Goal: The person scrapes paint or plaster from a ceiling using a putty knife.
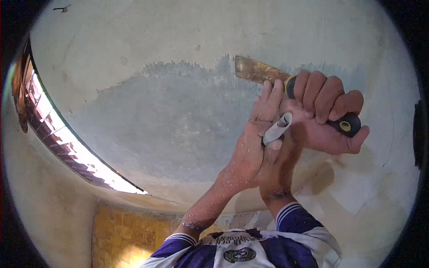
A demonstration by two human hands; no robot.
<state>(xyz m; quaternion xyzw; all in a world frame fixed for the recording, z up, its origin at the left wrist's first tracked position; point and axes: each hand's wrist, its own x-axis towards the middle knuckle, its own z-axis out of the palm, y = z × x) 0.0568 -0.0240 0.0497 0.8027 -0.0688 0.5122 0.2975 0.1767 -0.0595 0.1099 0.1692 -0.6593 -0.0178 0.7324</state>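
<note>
My right hand (pixel 328 102) is wrapped round the black handle of a broad-bladed knife (pixel 259 70), its blade rusty and square-ended. The blade points left, over the upper edge of a scraped grey patch (pixel 178 107) on the wall. My left hand (pixel 254 143), dusted with white specks, overlaps my right wrist in this view. Its fingers stretch up towards the base of the blade. Between its thumb and palm sits a small rolled grey-white sheet (pixel 278 128), one open end facing up.
The pale wall (pixel 134 31) fills most of the view, with coating around the bare patch. A bright window opening with bars (pixel 67 134) lies at the left. Below is a yellow tiled floor (pixel 120 228). A dark object (pixel 419 134) shows at the right edge.
</note>
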